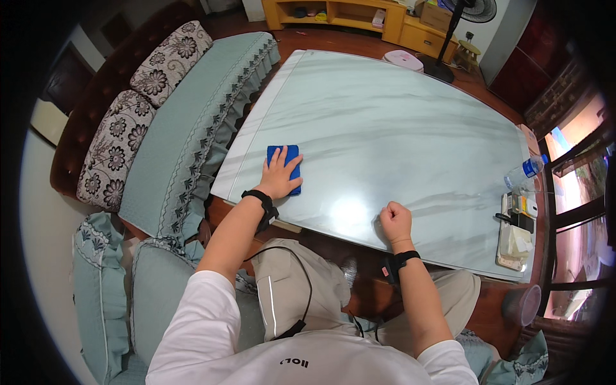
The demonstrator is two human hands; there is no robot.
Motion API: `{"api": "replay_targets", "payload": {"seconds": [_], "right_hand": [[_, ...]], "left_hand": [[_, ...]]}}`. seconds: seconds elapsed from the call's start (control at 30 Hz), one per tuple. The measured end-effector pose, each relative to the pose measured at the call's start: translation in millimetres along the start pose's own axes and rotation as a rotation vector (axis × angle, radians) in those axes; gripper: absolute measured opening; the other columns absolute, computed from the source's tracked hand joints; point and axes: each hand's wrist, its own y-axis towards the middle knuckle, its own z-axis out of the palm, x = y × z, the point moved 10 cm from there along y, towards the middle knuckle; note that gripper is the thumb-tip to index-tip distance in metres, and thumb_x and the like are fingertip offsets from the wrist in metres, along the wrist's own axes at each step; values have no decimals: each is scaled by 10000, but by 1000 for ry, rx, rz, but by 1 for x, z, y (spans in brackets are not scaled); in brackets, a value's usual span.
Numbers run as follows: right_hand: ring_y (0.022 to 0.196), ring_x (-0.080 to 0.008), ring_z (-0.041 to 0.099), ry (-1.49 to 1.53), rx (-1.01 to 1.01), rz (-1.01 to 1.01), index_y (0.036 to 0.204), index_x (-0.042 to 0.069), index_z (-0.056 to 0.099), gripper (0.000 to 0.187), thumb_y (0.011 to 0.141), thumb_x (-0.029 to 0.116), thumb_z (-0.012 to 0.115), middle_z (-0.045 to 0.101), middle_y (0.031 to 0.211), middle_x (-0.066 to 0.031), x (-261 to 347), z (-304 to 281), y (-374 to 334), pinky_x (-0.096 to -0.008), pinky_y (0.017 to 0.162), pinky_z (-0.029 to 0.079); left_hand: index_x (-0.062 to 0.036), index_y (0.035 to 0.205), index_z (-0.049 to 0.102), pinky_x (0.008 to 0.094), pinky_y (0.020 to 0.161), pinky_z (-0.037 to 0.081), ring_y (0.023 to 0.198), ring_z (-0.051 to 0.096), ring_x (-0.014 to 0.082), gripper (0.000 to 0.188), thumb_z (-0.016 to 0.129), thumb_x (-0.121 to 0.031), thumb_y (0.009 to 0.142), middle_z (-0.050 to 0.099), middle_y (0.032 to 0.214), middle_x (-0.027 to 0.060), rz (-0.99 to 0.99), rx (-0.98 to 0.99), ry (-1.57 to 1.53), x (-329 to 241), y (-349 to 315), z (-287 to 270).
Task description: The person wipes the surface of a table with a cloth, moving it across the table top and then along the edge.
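My left hand (pixel 279 174) lies flat on a folded blue cloth (pixel 293 153), its fingers spread across it. The cloth rests on the left part of a glossy white table with grey marbling (pixel 359 128), close to the near edge. Farther right, my right hand (pixel 396 222) is closed in a fist at the table's near edge. Nothing shows in the fist. Both wrists carry black bands.
At the table's right end stand a clear plastic bottle (pixel 525 172) with a blue cap and a tray (pixel 511 260) of small items. A plastic bin (pixel 521 305) is below. A green-covered sofa (pixel 173 122) runs along the left. A fan (pixel 471 11) stands at the back.
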Motion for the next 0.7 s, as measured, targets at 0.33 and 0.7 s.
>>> {"api": "replay_targets", "payload": {"seconds": [0.33, 0.7], "right_hand": [[476, -283, 437, -23, 10, -11, 558, 36, 416, 247, 714, 139, 577, 434, 533, -128, 4, 2, 1, -356, 468, 363], [486, -290, 429, -20, 18, -27, 563, 29, 402, 246, 715, 126, 571, 431, 543, -131, 7, 2, -1, -359, 475, 358]], "left_hand": [[-332, 1411, 304, 569, 1090, 103, 1409, 70, 307, 669, 556, -470, 807, 108, 1530, 120, -237, -46, -22, 22, 90, -10], [-326, 1415, 305, 534, 1107, 91, 1411, 77, 298, 646, 525, -458, 822, 101, 1532, 122, -240, -65, -19, 22, 110, -15]]}}
